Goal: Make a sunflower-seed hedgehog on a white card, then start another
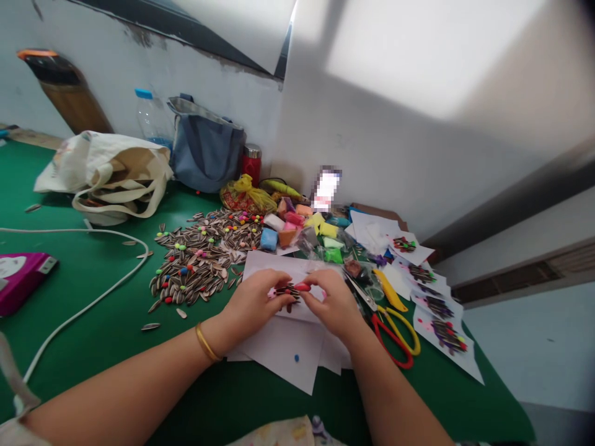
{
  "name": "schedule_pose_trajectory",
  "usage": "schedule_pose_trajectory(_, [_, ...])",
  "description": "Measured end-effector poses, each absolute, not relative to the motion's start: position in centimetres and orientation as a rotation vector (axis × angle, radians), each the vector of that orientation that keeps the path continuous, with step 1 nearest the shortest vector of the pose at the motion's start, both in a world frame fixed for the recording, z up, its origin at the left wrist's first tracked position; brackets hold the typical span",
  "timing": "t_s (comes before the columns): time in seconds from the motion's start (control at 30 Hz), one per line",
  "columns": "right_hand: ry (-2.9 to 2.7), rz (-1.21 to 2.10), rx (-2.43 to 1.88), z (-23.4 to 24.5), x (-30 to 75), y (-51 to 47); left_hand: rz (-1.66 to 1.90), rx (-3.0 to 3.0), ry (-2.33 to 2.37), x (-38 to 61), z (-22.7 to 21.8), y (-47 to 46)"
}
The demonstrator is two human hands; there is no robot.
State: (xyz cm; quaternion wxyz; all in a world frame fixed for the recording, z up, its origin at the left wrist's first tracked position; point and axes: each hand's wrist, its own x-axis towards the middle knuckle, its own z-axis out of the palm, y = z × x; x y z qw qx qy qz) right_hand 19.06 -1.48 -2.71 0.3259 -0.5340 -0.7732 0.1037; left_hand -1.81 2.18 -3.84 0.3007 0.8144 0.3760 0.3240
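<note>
Over white paper point(290, 347) my hands come together at a small cluster of striped sunflower seeds point(287, 291). My left hand point(255, 306), with a gold bangle at the wrist, pinches the cluster's left side between thumb and fingers. On the other side, my right hand point(332, 306) is closed at the fingertips around a small red piece point(303, 287), which touches or nearly touches the seeds. Whether that piece is clay or a bead I cannot make out. Fingers partly hide the cluster's underside. A tiny blue bit point(296, 358) lies on the paper nearer me.
Left of the paper spreads a pile of sunflower seeds point(199, 254) with coloured beads. Behind are clay blocks point(268, 239) and a phone point(326, 189). Scissors point(395, 337) and a yellow cutter point(389, 290) lie right, beside decorated papers point(465, 359). A white cable point(93, 300) curves at left.
</note>
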Motion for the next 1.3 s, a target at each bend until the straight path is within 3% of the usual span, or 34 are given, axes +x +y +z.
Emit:
schedule_pose_trajectory(0.53, [-1.957,0.374,-1.281,-2.2,16.7,-2.6,0.864,1.826,0.929,-1.7,-3.1,1.7])
schedule_pose_trajectory(0.9, [-1.995,0.173,-1.245,-2.3,16.9,-2.4,0.849,1.506,0.838,-1.2,-3.2,1.8])
schedule_pose_trajectory(1.3, [-2.060,0.179,-1.259,-2.4,16.6,-2.5,0.900,1.408,0.811,-0.9,-3.3,1.9])
